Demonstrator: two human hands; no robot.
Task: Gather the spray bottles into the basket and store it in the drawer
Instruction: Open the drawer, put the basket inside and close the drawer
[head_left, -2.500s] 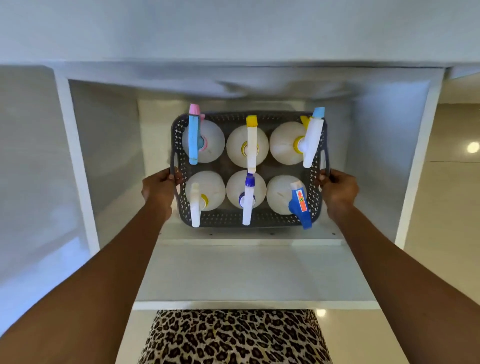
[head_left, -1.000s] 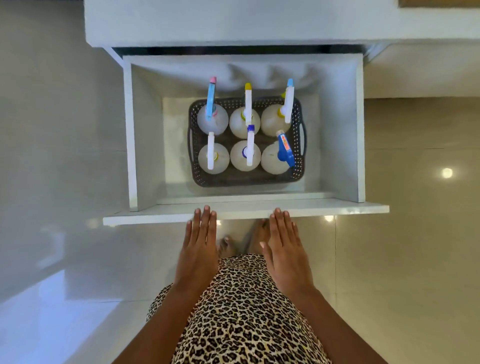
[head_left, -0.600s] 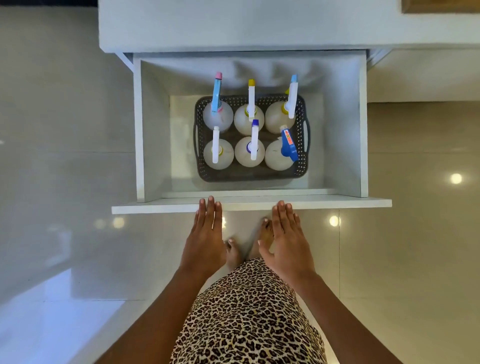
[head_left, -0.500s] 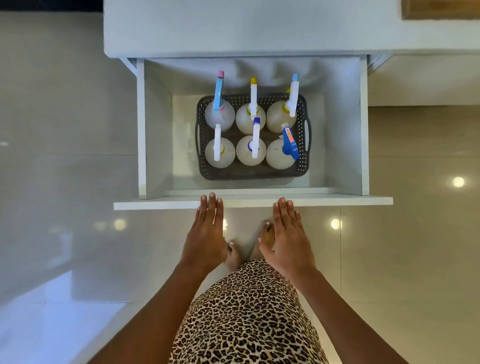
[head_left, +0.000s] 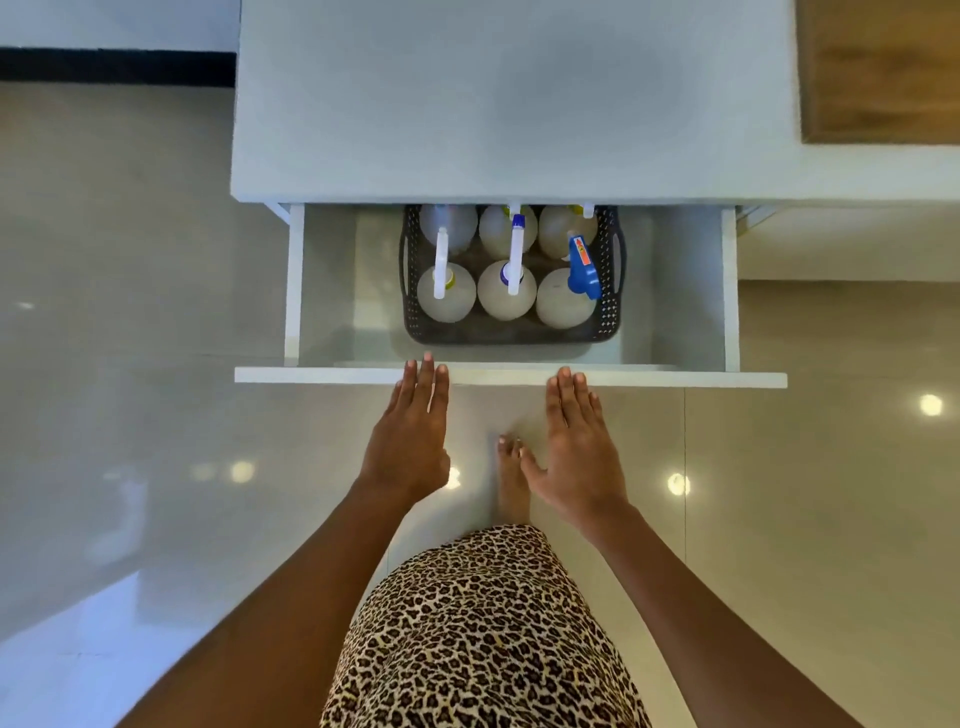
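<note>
white round spray bottles (head_left: 506, 306) standing in a dark grey perforated plastic basket (head_left: 511, 335), front row of three in full view, back row partly hidden under the white bench (head_left: 509, 104) top. basket resting on the bottom of a white, partly pulled-out drawer (head_left: 685, 291), apart from both side walls. left hand (head_left: 410, 436) and right hand (head_left: 579, 447) both open, fingers straight, fingertips at the top edge of the drawer front. lower down, leopard-print garment (head_left: 483, 623) and one bare foot (head_left: 511, 483) on glossy beige floor tiles (head_left: 130, 312).
</note>
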